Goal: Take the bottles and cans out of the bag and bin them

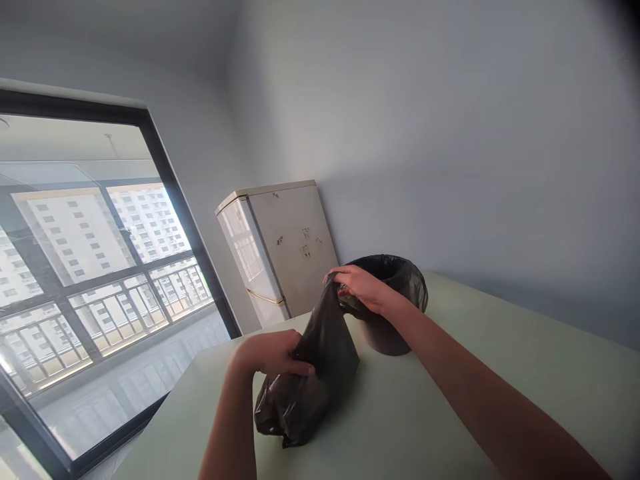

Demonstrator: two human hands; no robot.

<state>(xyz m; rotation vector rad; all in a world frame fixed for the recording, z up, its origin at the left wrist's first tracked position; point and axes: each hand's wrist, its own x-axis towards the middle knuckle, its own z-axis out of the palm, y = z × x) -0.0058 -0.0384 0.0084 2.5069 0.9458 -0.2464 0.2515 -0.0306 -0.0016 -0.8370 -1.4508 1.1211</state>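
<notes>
A black plastic garbage bag [327,360] rests on the pale green table, its upper part pulled up to a narrow peak. At that peak, my right hand [357,285] pinches the plastic between closed fingers. Lower down, my left hand [277,353] grips the bag's left side, with the thumb in front and most fingers hidden behind the plastic. Just behind my right hand stands a round trash can [387,337], lined with another black bag [413,280] folded over its rim. My right forearm covers part of the can.
The pale green table [480,373] reaches back to a grey wall [450,133]. Beyond its far edge stands a white refrigerator [295,247] with dark marks on its side. A black-framed glass door [150,200] at left shows a railing and tall buildings.
</notes>
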